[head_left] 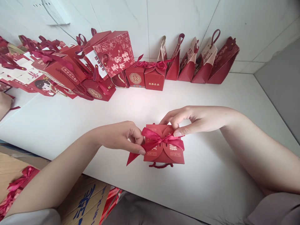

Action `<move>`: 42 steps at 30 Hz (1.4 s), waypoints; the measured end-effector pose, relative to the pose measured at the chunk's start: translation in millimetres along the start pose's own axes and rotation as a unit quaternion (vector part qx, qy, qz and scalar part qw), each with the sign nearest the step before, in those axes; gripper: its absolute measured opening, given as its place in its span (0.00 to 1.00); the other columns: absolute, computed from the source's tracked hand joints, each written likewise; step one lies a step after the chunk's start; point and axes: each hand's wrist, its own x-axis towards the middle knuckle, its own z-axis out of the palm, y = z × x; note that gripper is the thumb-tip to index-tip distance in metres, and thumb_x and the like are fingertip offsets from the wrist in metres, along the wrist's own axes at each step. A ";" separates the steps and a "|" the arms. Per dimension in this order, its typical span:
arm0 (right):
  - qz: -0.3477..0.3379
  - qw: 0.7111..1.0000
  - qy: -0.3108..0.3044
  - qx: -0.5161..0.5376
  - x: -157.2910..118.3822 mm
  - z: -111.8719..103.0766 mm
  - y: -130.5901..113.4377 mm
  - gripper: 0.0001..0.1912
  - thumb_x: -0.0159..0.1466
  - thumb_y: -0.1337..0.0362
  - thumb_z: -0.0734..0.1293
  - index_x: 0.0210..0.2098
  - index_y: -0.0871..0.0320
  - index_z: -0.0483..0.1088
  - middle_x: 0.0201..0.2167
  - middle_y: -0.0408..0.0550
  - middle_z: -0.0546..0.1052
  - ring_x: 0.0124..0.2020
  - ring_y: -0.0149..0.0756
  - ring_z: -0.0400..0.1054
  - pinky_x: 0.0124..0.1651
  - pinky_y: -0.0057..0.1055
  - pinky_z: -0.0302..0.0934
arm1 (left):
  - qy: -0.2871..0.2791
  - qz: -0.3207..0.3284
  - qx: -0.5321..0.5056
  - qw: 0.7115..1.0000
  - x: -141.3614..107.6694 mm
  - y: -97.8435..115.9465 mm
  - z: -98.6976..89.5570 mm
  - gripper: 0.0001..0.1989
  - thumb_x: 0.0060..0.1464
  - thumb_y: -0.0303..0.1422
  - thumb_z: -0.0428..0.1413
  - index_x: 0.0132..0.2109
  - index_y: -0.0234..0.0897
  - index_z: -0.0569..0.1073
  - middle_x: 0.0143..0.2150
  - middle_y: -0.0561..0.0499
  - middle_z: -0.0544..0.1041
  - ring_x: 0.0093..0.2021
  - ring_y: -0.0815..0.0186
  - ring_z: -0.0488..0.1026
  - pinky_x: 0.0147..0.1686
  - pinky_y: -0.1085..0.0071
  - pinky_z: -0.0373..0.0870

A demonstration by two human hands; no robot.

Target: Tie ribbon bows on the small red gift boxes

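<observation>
A small red gift box (177, 160) with gold lettering stands on the white table in front of me. Across its folded top flaps lies a tied red satin ribbon (160, 140). At the box's left side, my left hand (122, 136) pinches the ribbon, thumb and fingers closed, with a pointed tail hanging below. My right hand (199, 120) pinches the ribbon at the upper right between thumb and index finger; its other fingers reach behind the box. A twisted dark red cord handle (161, 166) shows along the box's near side.
Several red gift boxes (154, 79) line the tiled wall, with triangular handled ones (202, 73) on the right and a pile (63, 73) on the left. Another person's hand (4, 104) shows at the left edge. Below the table (211, 187) sits a cardboard box (89, 200).
</observation>
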 end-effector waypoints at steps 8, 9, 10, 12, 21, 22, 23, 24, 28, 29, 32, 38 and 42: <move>0.001 1.000 0.003 -0.009 -1.2 -0.3 0.1 0.13 0.65 0.56 0.67 0.30 0.58 0.68 0.54 0.48 0.74 0.44 0.36 0.69 0.48 0.33 0.61 | -0.033 -0.009 0.043 0.999 1.8 0.7 2.4 0.16 0.54 0.42 0.61 0.27 0.34 0.75 0.29 0.50 0.78 0.29 0.69 0.71 0.29 0.73 0.64; 0.003 1.000 0.004 -0.010 -1.5 -0.1 -0.6 0.13 0.65 0.56 0.67 0.30 0.58 0.69 0.54 0.48 0.74 0.43 0.35 0.69 0.48 0.33 0.61 | -0.044 -0.013 0.047 0.998 2.3 0.8 2.2 0.15 0.55 0.41 0.60 0.28 0.34 0.77 0.30 0.50 0.79 0.30 0.68 0.72 0.30 0.73 0.65; 0.004 1.000 0.005 -0.011 -1.9 0.0 -1.2 0.13 0.65 0.56 0.67 0.30 0.58 0.69 0.54 0.48 0.74 0.43 0.35 0.69 0.48 0.33 0.61 | -0.054 -0.021 0.055 0.997 2.3 1.0 2.0 0.15 0.56 0.41 0.60 0.28 0.34 0.78 0.31 0.49 0.80 0.30 0.68 0.73 0.30 0.74 0.66; 0.006 1.000 0.009 -0.012 -2.5 -0.4 -2.3 0.12 0.65 0.56 0.67 0.31 0.58 0.69 0.54 0.49 0.74 0.44 0.36 0.69 0.48 0.34 0.61 | -0.062 -0.051 0.090 0.993 0.3 1.4 2.0 0.15 0.55 0.43 0.59 0.29 0.36 0.79 0.31 0.50 0.81 0.31 0.67 0.74 0.31 0.73 0.67; 0.012 0.998 0.053 -0.041 -7.8 -2.2 -10.0 0.13 0.65 0.53 0.68 0.36 0.57 0.73 0.57 0.47 0.72 0.51 0.40 0.68 0.52 0.34 0.59 | 0.186 -0.076 0.248 0.948 -16.3 -3.1 14.7 0.63 0.39 0.59 0.64 0.73 0.45 0.41 0.68 0.38 0.63 0.63 0.46 0.66 0.54 0.58 0.68; 0.012 0.997 0.056 -0.046 -8.0 -1.2 -10.9 0.13 0.65 0.53 0.68 0.36 0.57 0.73 0.58 0.47 0.71 0.52 0.40 0.68 0.52 0.34 0.59 | 0.198 -0.046 0.238 0.950 -13.3 -4.3 17.9 0.66 0.38 0.58 0.65 0.73 0.46 0.34 0.71 0.38 0.57 0.67 0.44 0.60 0.58 0.55 0.65; 0.010 0.997 0.055 -0.050 -7.9 0.3 -11.6 0.13 0.65 0.53 0.67 0.36 0.57 0.73 0.58 0.47 0.71 0.51 0.40 0.68 0.51 0.34 0.59 | 0.198 -0.019 0.226 0.954 -9.5 -5.1 21.3 0.69 0.37 0.58 0.66 0.73 0.46 0.30 0.73 0.38 0.53 0.69 0.44 0.56 0.59 0.54 0.64; 0.007 0.997 0.050 -0.053 -7.5 2.0 -12.2 0.13 0.65 0.53 0.67 0.36 0.57 0.73 0.57 0.47 0.72 0.50 0.39 0.68 0.50 0.33 0.60 | 0.191 0.004 0.213 0.958 -5.4 -5.5 24.7 0.71 0.36 0.56 0.67 0.72 0.47 0.28 0.73 0.39 0.50 0.70 0.44 0.54 0.60 0.53 0.64; -0.020 0.997 0.045 -0.054 -5.1 9.1 -14.2 0.13 0.66 0.54 0.66 0.38 0.57 0.75 0.49 0.47 0.76 0.41 0.35 0.70 0.42 0.31 0.61 | 0.187 0.065 0.184 0.963 7.5 -1.5 36.7 0.69 0.40 0.48 0.68 0.71 0.49 0.24 0.73 0.41 0.50 0.69 0.44 0.57 0.59 0.52 0.67; -0.026 0.997 0.048 -0.054 -5.0 10.1 -14.9 0.12 0.66 0.54 0.66 0.38 0.57 0.75 0.48 0.47 0.76 0.40 0.34 0.69 0.40 0.31 0.61 | 0.200 0.078 0.187 0.959 9.1 0.1 38.5 0.68 0.41 0.45 0.68 0.72 0.49 0.24 0.73 0.42 0.51 0.68 0.44 0.58 0.59 0.51 0.67; -0.031 0.996 0.070 -0.053 -7.8 10.0 -18.1 0.10 0.67 0.57 0.66 0.37 0.57 0.75 0.51 0.47 0.75 0.43 0.35 0.70 0.43 0.31 0.62 | 0.260 0.132 0.214 0.932 11.4 2.1 39.8 0.64 0.41 0.37 0.67 0.73 0.47 0.30 0.72 0.41 0.53 0.67 0.43 0.60 0.60 0.50 0.66; -0.086 0.977 0.188 -0.041 -24.8 8.5 -35.1 0.06 0.65 0.60 0.68 0.34 0.55 0.74 0.57 0.47 0.73 0.53 0.41 0.68 0.53 0.37 0.62 | 0.418 0.353 0.267 0.793 15.0 -10.3 28.0 0.60 0.40 0.44 0.68 0.73 0.50 0.40 0.69 0.43 0.58 0.62 0.44 0.65 0.58 0.48 0.68; -0.110 0.966 0.227 -0.047 -33.7 15.5 -49.3 0.05 0.66 0.61 0.67 0.34 0.53 0.75 0.57 0.45 0.73 0.55 0.42 0.68 0.55 0.38 0.62 | 0.456 0.349 0.218 0.789 10.4 -9.9 29.2 0.54 0.43 0.52 0.66 0.71 0.59 0.46 0.67 0.48 0.62 0.63 0.40 0.64 0.57 0.42 0.67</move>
